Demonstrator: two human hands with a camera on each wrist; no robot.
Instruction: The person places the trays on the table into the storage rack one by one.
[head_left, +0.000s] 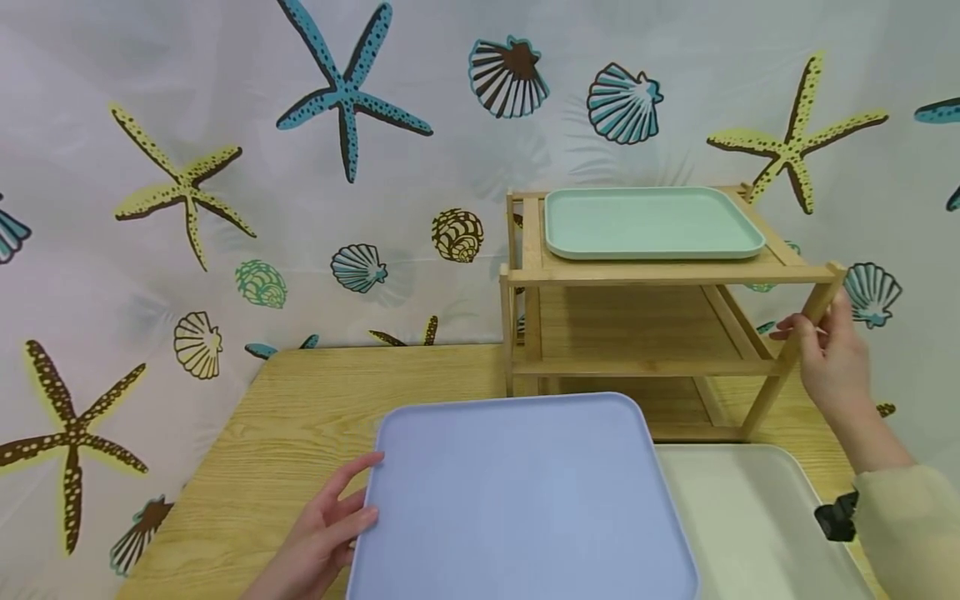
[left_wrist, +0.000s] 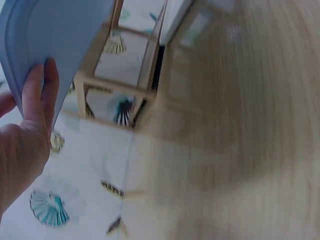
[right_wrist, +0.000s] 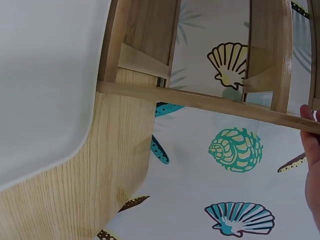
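Hands, both grasping: the left hand (head_left: 317, 531) pinches the left edge of a blue tray (head_left: 517, 500), while the right hand (head_left: 834, 362) grips the front right post (head_left: 780, 375) of a wooden rack (head_left: 648, 367) just below its top corner. The blue tray is in front of the rack, in the lower middle of the head view; the left wrist view shows it raised above the table (head_left: 315, 417), with fingers against one face. In the head view it covers part of a white tray (head_left: 750, 517), which lies on the table just before the rack's right side; whether the two trays touch cannot be told. The rack stands on the table and has three tiers, the uppermost bearing a pale green tray (head_left: 652, 221) laid flat, its long side parallel to the front rail. A black device (head_left: 836, 517) sits at the right wrist, beside a cream sleeve (head_left: 911, 525). Behind hangs a pale cloth (head_left: 420, 175) printed with starfish and shells.
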